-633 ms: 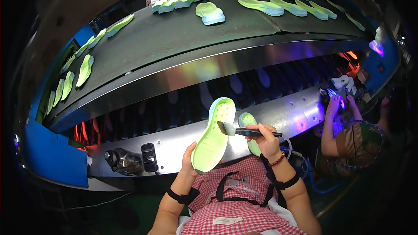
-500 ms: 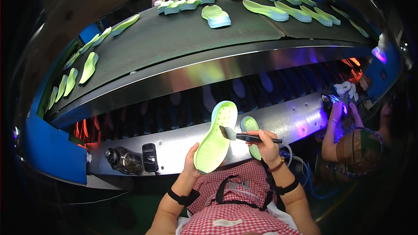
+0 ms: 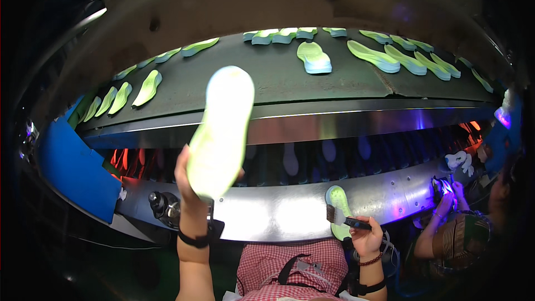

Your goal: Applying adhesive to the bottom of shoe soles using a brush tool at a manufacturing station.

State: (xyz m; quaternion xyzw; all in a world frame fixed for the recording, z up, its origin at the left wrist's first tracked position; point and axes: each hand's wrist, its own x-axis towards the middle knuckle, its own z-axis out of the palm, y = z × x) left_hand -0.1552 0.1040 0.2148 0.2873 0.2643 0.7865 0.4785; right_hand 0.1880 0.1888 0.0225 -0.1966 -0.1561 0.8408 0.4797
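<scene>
My left hand (image 3: pixel 188 181) grips a lime-green shoe sole (image 3: pixel 220 134) by its lower end and holds it up, toe end pointing away. Bright light washes out much of its upper surface. Low on the right, my right hand (image 3: pixel 367 239) is closed around the black handle of a flat paintbrush (image 3: pixel 338 215), bristles pointing left. Beneath the brush, a second green sole (image 3: pixel 337 196) lies on the shiny metal ledge (image 3: pixel 267 212); the brush partly covers it, and whether they touch I cannot tell.
Beyond the ledge runs a dark conveyor belt (image 3: pixel 262 89) carrying several green-and-blue soles (image 3: pixel 314 58). A dark bottle (image 3: pixel 163 206) and a black phone-like object (image 3: pixel 217 227) stand near my left forearm. A blue panel (image 3: pixel 78 167) bounds the left. A co-worker's arms (image 3: pixel 446 206) are at the right.
My left hand has lifted the sole up and leftward, out over the belt's edge. The brush in my right hand has come away from that sole, down and to the right. The view has shifted.
</scene>
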